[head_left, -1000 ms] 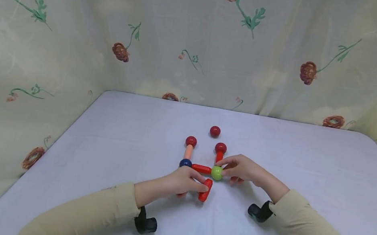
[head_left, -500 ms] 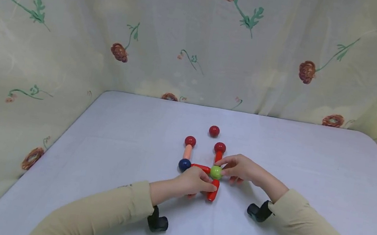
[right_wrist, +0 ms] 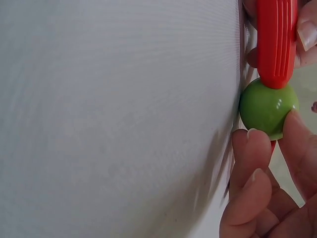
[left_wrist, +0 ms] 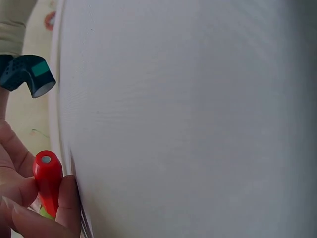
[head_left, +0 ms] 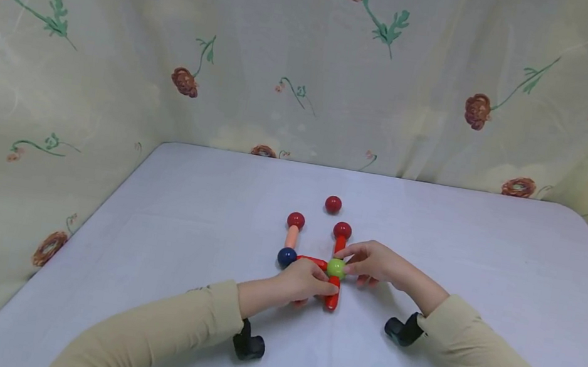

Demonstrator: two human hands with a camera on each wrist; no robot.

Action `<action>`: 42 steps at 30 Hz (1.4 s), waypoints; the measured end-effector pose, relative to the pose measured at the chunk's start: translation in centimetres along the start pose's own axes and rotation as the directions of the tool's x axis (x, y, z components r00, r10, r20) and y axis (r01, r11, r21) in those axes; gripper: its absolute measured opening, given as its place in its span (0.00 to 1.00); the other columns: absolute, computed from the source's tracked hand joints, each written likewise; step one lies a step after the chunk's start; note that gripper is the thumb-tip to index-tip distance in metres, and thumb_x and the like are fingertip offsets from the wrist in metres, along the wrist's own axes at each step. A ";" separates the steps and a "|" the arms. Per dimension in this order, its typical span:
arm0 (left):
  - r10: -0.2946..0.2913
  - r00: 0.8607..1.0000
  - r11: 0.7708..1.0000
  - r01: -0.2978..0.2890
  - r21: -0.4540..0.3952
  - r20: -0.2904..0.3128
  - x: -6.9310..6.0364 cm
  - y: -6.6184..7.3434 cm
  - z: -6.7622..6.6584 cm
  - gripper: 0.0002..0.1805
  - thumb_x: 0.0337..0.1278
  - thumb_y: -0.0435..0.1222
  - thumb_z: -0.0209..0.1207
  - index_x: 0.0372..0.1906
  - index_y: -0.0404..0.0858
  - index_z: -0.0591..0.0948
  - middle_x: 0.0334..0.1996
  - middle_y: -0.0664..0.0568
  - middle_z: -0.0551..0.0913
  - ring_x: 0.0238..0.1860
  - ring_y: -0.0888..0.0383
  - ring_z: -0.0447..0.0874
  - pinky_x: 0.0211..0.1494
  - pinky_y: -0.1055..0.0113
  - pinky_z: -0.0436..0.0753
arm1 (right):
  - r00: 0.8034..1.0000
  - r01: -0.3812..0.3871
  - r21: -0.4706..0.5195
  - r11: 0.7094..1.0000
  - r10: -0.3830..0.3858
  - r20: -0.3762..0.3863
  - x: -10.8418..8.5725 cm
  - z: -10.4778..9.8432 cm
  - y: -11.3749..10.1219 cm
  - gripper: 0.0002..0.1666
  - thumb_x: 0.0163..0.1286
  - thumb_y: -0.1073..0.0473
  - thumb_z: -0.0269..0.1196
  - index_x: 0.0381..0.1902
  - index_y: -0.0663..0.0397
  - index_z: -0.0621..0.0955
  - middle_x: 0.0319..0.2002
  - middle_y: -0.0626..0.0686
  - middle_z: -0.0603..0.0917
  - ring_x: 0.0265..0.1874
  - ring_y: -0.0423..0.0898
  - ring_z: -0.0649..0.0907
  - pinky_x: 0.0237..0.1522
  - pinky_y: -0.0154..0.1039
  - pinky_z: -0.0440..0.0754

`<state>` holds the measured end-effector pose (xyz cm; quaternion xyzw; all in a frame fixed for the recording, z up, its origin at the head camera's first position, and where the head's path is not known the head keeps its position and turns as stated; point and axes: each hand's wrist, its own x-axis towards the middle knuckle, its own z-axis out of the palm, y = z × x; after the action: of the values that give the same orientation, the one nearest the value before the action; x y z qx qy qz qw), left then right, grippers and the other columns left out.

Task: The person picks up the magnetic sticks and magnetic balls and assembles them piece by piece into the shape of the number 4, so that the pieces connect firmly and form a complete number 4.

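Observation:
My left hand [head_left: 297, 282] pinches a red magnetic rod [head_left: 331, 303] between thumb and fingers. A small silver disc shows on the rod's near end in the left wrist view. The rod's far end touches a green ball [right_wrist: 265, 110], which my right hand [head_left: 377, 264] holds between thumb and fingertips. Behind the green ball, another red rod [head_left: 340, 245] leads to a red ball [head_left: 342, 230]. A sideways red rod [head_left: 312, 261], partly hidden by my left hand, joins the green ball to a dark blue ball [head_left: 287, 257]. From there a peach rod [head_left: 291, 237] runs to a second red ball [head_left: 296, 220].
One loose red ball [head_left: 333, 204] lies farther back on the white-covered table [head_left: 199, 207]. A flowered curtain [head_left: 266, 65] hangs behind the table and along its sides. Each wrist carries a black camera; the left camera [head_left: 248, 347] sits close above the tabletop.
My left hand has moved right and slightly away from me, bringing its red rod from apart to against the green ball. My right hand has stayed on the ball.

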<state>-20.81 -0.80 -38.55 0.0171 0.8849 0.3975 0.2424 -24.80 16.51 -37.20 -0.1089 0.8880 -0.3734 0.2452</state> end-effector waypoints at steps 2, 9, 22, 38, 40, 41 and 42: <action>0.001 1.000 1.000 -0.001 0.006 0.008 0.0 0.1 -0.1 0.11 0.50 0.45 0.63 0.28 0.40 0.82 0.13 0.53 0.68 0.08 0.59 0.58 0.14 0.74 0.59 | 1.000 -0.001 0.002 1.000 0.001 0.001 0.0 0.0 0.0 0.21 0.62 0.60 0.61 0.54 0.55 0.77 0.39 0.55 0.79 0.17 0.43 0.75 0.23 0.31 0.73; 0.088 0.996 0.995 -0.088 0.051 0.007 -0.3 0.0 -0.6 0.11 0.51 0.43 0.63 0.35 0.39 0.83 0.18 0.54 0.74 0.11 0.59 0.60 0.16 0.74 0.61 | 1.000 0.007 0.009 1.000 -0.007 0.009 0.0 -0.1 0.0 0.21 0.62 0.60 0.61 0.54 0.56 0.77 0.38 0.55 0.79 0.18 0.44 0.76 0.24 0.31 0.73; 0.340 0.937 0.846 -0.264 0.463 -0.086 1.1 -0.2 -4.6 0.15 0.53 0.38 0.62 0.47 0.43 0.82 0.32 0.53 0.80 0.27 0.60 0.73 0.27 0.75 0.73 | 0.999 0.029 0.017 0.999 -0.030 0.034 0.2 -0.2 0.1 0.20 0.63 0.61 0.60 0.54 0.56 0.77 0.38 0.54 0.78 0.20 0.44 0.77 0.26 0.32 0.74; 0.330 0.942 0.860 -0.272 0.431 -0.064 1.9 -1.2 -4.6 0.11 0.49 0.36 0.65 0.41 0.43 0.85 0.30 0.56 0.83 0.29 0.61 0.73 0.30 0.74 0.72 | 0.996 0.046 0.005 0.999 -0.046 0.070 0.3 -0.8 0.1 0.20 0.63 0.61 0.59 0.54 0.55 0.77 0.41 0.55 0.78 0.21 0.45 0.78 0.27 0.33 0.75; 0.330 0.942 0.861 -0.274 0.428 -0.061 2.0 -1.3 -4.6 0.11 0.49 0.36 0.65 0.41 0.43 0.85 0.31 0.56 0.83 0.29 0.61 0.73 0.31 0.74 0.72 | 0.998 0.039 -0.009 0.999 -0.039 0.051 0.5 -1.3 -0.1 0.21 0.63 0.61 0.60 0.55 0.55 0.76 0.41 0.56 0.78 0.22 0.45 0.78 0.27 0.34 0.76; 0.330 0.942 0.863 -0.275 0.425 -0.060 2.0 -1.3 -4.6 0.11 0.49 0.36 0.65 0.41 0.43 0.85 0.31 0.56 0.83 0.29 0.61 0.73 0.31 0.74 0.72 | 0.999 0.040 -0.012 0.999 -0.040 0.024 0.6 -1.6 -0.2 0.20 0.63 0.61 0.60 0.55 0.55 0.76 0.41 0.56 0.78 0.23 0.46 0.78 0.28 0.34 0.77; 0.330 0.942 0.864 -0.276 0.421 -0.060 2.0 -1.4 -4.5 0.11 0.49 0.36 0.65 0.40 0.42 0.85 0.31 0.56 0.84 0.29 0.61 0.74 0.31 0.74 0.73 | 0.999 0.047 -0.016 0.999 -0.047 -0.006 0.8 -1.9 -0.3 0.20 0.64 0.60 0.59 0.55 0.56 0.76 0.41 0.57 0.79 0.24 0.48 0.79 0.28 0.34 0.77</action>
<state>-24.38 -4.44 -37.79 0.1803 0.9480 0.2380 0.1099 -26.50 17.15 -36.11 -0.1306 0.8889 -0.3723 0.2328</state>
